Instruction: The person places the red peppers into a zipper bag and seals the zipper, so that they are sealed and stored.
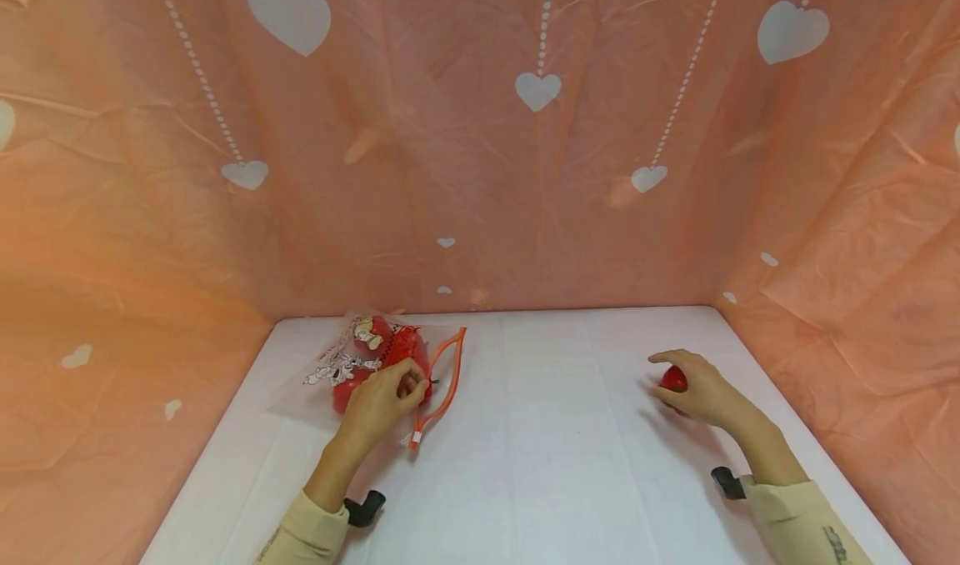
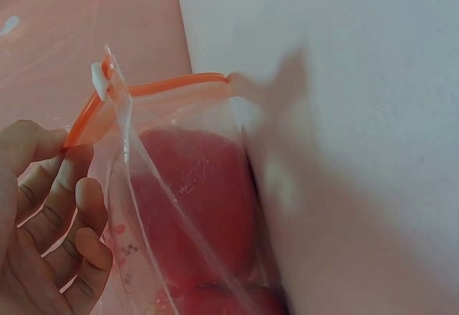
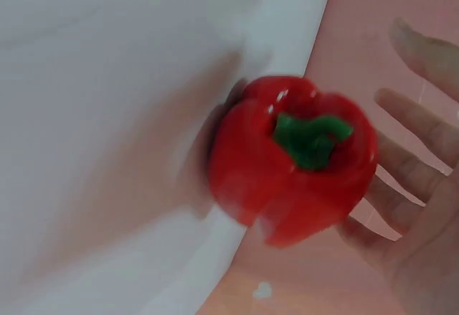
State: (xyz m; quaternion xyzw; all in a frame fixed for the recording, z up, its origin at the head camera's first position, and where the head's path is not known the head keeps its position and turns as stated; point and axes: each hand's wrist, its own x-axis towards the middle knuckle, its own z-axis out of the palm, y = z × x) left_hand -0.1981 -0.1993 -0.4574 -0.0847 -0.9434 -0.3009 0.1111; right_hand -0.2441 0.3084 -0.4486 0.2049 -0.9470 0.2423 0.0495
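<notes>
On the left of the table lies a clear zip bag [image 1: 296,397] with cartoon prints and an orange zip edge [image 2: 179,83]. Several red, rounded things [image 2: 193,200] fill it; their kind is blurred by the plastic. My left hand [image 1: 378,397] pinches the orange edge between thumb and fingers, and the bag's mouth stands apart. A white slider [image 2: 100,80] sits at one end of the zip. Far to the right, my right hand [image 1: 703,392] is beside a red bell pepper [image 3: 294,161] with a green stem. Its fingers [image 3: 419,125] are spread and not curled round the pepper.
A white-covered table [image 1: 555,448] lies under both hands. Orange cloth [image 1: 480,148] with white hearts hangs behind the table and at both sides. Black wrist mounts [image 1: 365,508] stick out from the cuffs.
</notes>
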